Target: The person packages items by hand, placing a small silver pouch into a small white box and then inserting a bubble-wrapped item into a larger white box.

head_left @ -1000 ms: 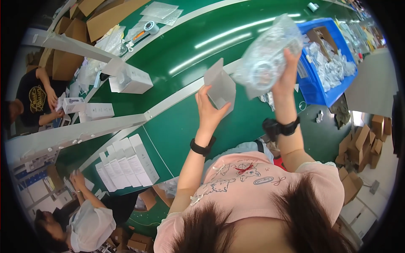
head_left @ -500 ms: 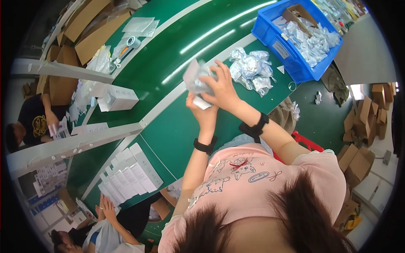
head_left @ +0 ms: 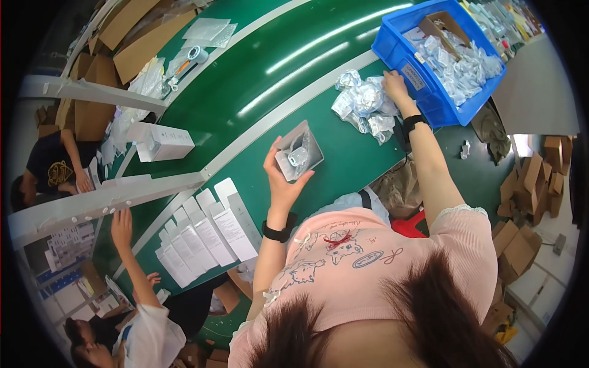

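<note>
My left hand (head_left: 283, 179) is wrapped round an open white box (head_left: 315, 147), tilted so that its mouth shows. Inside the box sit clear plastic and a pale round-ended part (head_left: 299, 157). Off to the right, my right hand (head_left: 396, 87) is at the edge of a pile of clear plastic-wrapped packets (head_left: 367, 101) on the green table. Its fingers are bent down and close together; whatever may be between them is hidden.
A blue bin (head_left: 423, 86) of wrapped packets stands at the far right. Several white boxes (head_left: 208, 230) stand in a row at the left, close to a co-worker's raised arm (head_left: 136, 270). A metal post (head_left: 123, 199) crosses the left side, and another white box (head_left: 162, 144) lies beyond.
My right hand has left the box and moved right to the packets. The box, held in my left hand, now shows its open mouth. A co-worker's arm has risen at the left.
</note>
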`<action>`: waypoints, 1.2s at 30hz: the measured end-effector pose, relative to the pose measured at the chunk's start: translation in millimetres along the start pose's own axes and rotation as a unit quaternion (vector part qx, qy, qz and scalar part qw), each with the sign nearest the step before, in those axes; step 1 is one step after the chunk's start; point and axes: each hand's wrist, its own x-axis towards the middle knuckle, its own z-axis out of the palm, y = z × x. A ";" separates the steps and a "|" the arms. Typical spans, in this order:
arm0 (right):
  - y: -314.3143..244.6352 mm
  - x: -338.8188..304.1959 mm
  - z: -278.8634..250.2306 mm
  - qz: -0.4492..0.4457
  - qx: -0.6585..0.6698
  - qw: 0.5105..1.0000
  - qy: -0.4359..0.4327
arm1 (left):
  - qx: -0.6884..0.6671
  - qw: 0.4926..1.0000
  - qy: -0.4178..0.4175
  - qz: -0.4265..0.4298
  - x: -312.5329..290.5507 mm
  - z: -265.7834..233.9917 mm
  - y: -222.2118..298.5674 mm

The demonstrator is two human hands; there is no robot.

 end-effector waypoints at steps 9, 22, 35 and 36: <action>28.8 -21.9 14.4 -0.071 0.014 0.993 0.090 | 0.106 0.990 -0.010 0.097 15.0 -11.1 33.6; -110.4 -116.1 -136.9 -0.257 0.330 0.892 0.175 | 0.080 0.989 0.078 -0.097 37.4 -18.2 38.4; -211.4 -150.0 -116.6 -0.725 0.063 0.681 -0.081 | 0.071 0.989 0.034 -0.125 46.1 -24.7 32.4; -213.8 -151.9 -112.9 -0.734 0.078 0.673 -0.054 | 0.059 0.990 0.041 -0.120 44.4 -25.0 30.2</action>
